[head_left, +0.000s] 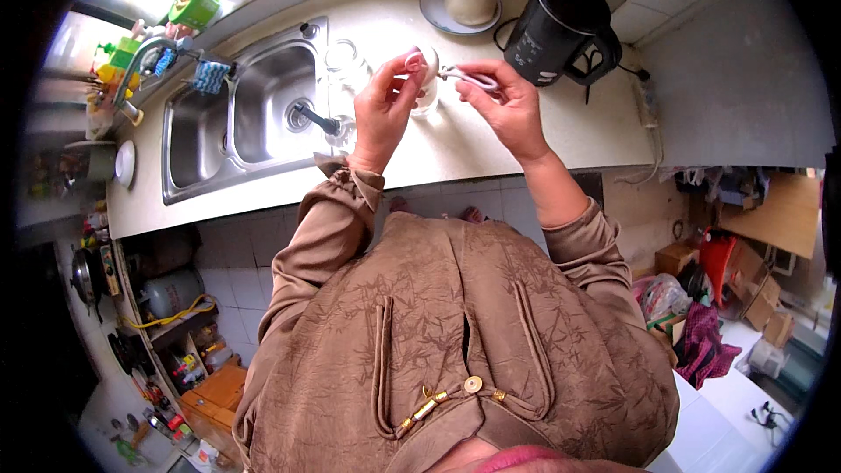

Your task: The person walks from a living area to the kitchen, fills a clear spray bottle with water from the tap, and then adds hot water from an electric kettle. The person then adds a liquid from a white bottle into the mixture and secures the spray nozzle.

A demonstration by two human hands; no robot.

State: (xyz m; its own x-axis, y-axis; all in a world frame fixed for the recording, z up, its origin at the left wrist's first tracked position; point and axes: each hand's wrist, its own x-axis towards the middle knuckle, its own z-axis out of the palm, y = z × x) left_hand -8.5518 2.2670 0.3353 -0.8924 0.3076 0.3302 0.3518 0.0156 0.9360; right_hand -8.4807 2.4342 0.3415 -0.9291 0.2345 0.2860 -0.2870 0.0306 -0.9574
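My left hand (385,109) is closed on a small white round piece (429,63) with a pink part at its edge, held over the counter right of the sink. My right hand (512,109) pinches a slim pale tool (473,79) whose tip reaches toward the white piece; its exact kind I cannot make out. Directly beneath the left fingers stands a clear container (426,105), partly hidden. Another clear jar (343,58) sits by the sink's right rim. Near my left wrist, a dark-handled object (317,119) juts over the sink from a clear vessel (343,133).
A double steel sink (279,92) lies to the left, with a curved faucet (131,66) and a blue checked cloth (208,77). Farther back are a plate (435,19) bearing a pale round item (470,3) and a black electric kettle (561,22). The counter's front edge runs below my forearms.
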